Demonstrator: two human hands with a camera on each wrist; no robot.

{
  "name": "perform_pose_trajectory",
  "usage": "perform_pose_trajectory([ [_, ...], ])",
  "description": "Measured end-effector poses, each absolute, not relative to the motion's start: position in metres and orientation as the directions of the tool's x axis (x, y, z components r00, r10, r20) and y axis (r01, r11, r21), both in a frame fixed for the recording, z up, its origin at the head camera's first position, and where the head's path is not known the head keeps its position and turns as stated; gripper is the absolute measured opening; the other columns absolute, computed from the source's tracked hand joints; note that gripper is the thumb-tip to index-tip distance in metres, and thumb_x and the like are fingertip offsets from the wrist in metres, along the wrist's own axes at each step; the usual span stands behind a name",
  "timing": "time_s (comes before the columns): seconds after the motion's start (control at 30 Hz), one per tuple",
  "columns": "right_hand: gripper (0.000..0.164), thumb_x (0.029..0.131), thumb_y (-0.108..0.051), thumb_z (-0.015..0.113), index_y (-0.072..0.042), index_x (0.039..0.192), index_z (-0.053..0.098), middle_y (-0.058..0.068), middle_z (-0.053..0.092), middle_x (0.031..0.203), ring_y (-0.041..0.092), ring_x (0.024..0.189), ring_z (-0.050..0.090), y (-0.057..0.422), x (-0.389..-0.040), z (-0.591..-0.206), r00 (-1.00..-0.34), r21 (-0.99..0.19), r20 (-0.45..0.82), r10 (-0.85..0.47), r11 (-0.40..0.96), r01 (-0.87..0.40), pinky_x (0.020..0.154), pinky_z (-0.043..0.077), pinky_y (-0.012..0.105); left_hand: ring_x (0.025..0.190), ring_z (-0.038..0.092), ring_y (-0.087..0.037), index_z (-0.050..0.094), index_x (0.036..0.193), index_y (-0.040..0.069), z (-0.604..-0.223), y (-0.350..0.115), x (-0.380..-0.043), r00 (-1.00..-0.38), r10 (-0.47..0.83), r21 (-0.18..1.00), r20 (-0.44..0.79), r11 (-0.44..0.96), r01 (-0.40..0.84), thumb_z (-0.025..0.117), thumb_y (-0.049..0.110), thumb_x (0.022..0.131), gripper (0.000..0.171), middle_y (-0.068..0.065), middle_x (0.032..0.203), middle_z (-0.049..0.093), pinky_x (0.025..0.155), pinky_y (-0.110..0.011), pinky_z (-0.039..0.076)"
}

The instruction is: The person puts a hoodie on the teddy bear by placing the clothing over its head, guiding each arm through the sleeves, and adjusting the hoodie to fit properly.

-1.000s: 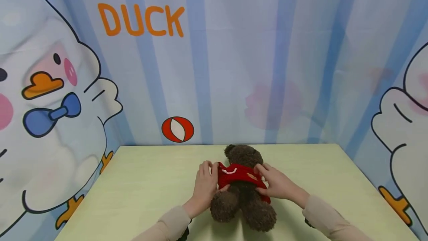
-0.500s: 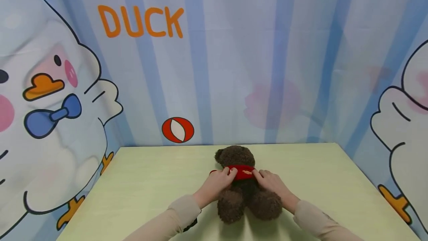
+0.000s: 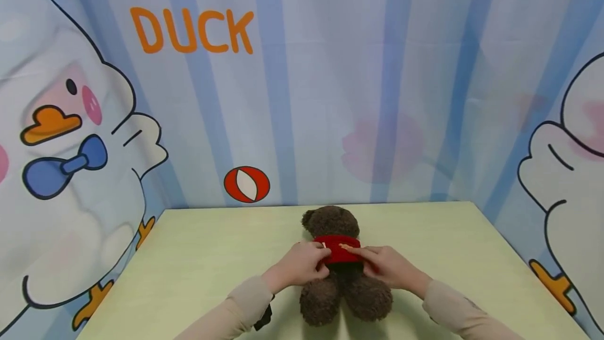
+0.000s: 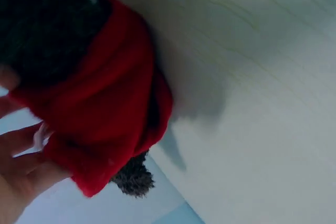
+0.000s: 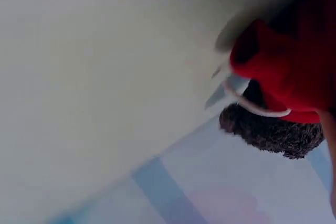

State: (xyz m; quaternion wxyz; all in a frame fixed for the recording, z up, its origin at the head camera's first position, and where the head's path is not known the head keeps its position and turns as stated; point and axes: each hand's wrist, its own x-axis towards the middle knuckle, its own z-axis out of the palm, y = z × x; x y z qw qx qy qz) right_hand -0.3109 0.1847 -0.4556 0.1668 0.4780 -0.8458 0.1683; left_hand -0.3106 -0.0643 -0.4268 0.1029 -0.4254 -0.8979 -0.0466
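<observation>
A brown plush teddy bear (image 3: 330, 221) lies on the table, its head toward the far edge and its legs toward me. Around its body is a small red sweater (image 3: 341, 254) with a white cord. My left hand (image 3: 298, 264) pinches the sweater's left side; the left wrist view shows those fingers (image 4: 50, 176) at the edge of the red cloth (image 4: 113, 82). On the opposite side, my right hand (image 3: 390, 267) grips the sweater near its lower edge. Only a sliver of that hand shows in the right wrist view, beside the white cord (image 5: 257, 109) and a loose sleeve (image 5: 262, 51).
The pale yellow table (image 3: 226, 256) extends on both sides of the bear. Behind it hangs a striped blue curtain (image 3: 325, 93) printed with ducks and a red ball. Cream sleeves (image 3: 245, 300) cover both forearms.
The bear has moved slightly left and the sweater now lies flatter over its belly. Both hands moved inward to the sweater's front, then slightly back toward me, pulling the cloth lower.
</observation>
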Motion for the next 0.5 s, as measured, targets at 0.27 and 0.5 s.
perform_pose_trajectory([
  [0.27,0.025,0.092,-0.007,0.043,0.009,0.096,0.061,0.033,0.051,0.117,0.032,0.104,0.056,0.208,-0.325,-0.452,-0.784,-0.873,0.203,-0.587,0.254,-0.416,0.072,0.051,0.038,0.102,0.054,-0.015,0.06,0.072,0.018,-0.42,-0.081,-0.313,-0.696,0.707,0.381,0.126,0.613,0.692,0.055,0.027,0.086,0.017,-0.003,0.103,0.061,0.079,-0.025,0.046],
  [0.5,0.037,0.094,-0.018,0.039,0.006,0.121,0.038,0.023,0.054,0.113,0.026,0.089,0.063,0.205,-0.328,-0.461,-0.894,-0.937,-0.188,-0.407,0.348,0.039,0.07,0.052,0.04,0.073,0.045,-0.016,0.053,0.088,0.007,-0.427,-0.081,-0.316,-0.837,0.482,0.581,0.259,0.615,0.533,0.053,0.019,0.088,0.012,-0.014,0.087,0.054,0.061,-0.024,0.036],
])
